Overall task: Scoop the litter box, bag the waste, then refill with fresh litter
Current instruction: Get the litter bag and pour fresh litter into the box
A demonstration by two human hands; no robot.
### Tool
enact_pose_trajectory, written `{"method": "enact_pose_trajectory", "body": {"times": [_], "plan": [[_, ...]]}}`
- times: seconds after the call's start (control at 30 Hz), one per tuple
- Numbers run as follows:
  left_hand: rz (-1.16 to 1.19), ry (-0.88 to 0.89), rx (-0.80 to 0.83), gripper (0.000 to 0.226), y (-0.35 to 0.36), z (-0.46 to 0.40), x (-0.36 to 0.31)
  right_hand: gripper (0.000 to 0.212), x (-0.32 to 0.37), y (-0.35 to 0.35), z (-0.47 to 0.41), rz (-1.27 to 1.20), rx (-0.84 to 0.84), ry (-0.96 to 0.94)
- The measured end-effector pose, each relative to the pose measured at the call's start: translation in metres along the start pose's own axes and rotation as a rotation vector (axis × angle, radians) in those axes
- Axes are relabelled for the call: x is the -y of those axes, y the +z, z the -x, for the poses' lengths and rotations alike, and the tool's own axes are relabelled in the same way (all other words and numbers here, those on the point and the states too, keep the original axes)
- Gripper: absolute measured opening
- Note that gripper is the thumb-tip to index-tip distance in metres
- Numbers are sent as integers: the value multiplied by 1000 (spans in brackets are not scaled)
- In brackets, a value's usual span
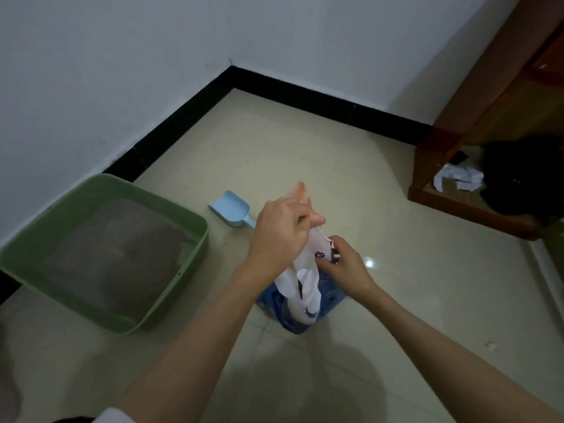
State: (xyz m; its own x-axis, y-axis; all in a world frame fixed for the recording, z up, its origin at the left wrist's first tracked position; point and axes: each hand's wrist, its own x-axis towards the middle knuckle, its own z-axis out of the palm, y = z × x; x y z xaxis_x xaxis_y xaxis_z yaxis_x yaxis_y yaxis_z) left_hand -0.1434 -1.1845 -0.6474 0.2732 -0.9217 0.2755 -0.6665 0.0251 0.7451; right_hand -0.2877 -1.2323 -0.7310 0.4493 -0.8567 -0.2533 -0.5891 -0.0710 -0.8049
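Note:
A green litter box (189, 257) holding grey litter sits on the tiled floor at the left, against the wall. A light blue scoop (230, 208) lies on the floor just right of it. In the middle, a white plastic bag (305, 285) with dark print stands over a blue bag (331, 288) on the floor. My left hand (280, 232) grips the gathered top of the white bag and holds it up. My right hand (343, 261) pinches the bag's side lower down, just to the right.
White walls with a black skirting meet in a corner behind. A brown wooden cabinet (442, 154) stands at the right, with a black bundle (525, 178) and crumpled white paper (457, 178) in its open bottom.

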Motion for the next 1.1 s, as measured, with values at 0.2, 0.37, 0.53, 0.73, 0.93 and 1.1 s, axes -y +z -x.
{"method": "enact_pose_trajectory", "body": {"times": [0.2, 0.37, 0.53, 0.73, 0.93, 1.1], "plan": [[69, -177, -46, 42, 7, -14, 8, 13, -17, -16, -27, 61, 145, -140], [92, -220, -33, 29, 8, -18, 14, 15, -43, -3, -26, -201, 91, -87], [63, -156, 6, 22, 9, -18, 2, 22, -39, 5, -13, -451, -185, 23], [-13, -1, 1, 10, -28, -10, -20, 25, -7, 5, 13, -507, -234, -64], [-97, 59, -125, 17, -107, 13, -25, 27, 60, 26, 22, -506, -154, -208], [-373, 89, -329, 20, -135, 29, 5, 28, 72, 55, 23, -514, -122, -192]]}}
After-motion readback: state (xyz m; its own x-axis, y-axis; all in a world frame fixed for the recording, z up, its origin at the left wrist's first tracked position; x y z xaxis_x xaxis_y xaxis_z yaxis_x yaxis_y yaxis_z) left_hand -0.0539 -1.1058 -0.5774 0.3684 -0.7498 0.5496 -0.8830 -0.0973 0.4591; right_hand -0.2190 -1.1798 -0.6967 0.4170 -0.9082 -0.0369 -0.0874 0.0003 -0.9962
